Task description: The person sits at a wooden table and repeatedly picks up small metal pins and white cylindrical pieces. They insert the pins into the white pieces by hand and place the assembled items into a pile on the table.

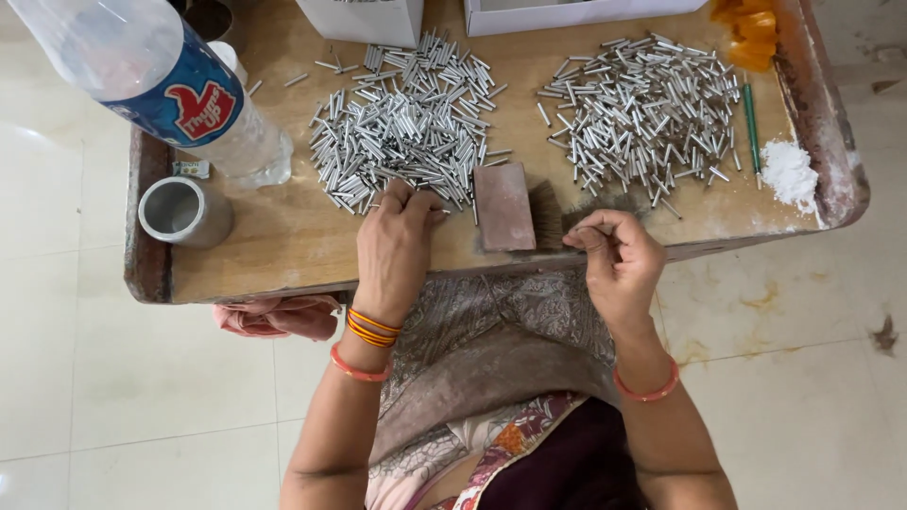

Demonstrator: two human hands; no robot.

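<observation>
A: Left hand (395,236)?
B: Knuckles up on the wooden table (283,241), fingers curled into the near edge of the left pile of metal tubes (406,123). Seems to nip a tube or two; can't tell for sure.

A: Right hand (619,255)?
B: Thumb and forefinger pressed together on something thin, probably a single tube. Too small to confirm.

A: Around them?
B: Reddish block (504,206) and dark brush (546,212) between the hands. Second tube pile (642,113) beyond the right hand. Grey cup (182,212) and plastic bottle (161,80) out past the left hand. White powder (789,172) far right.
</observation>
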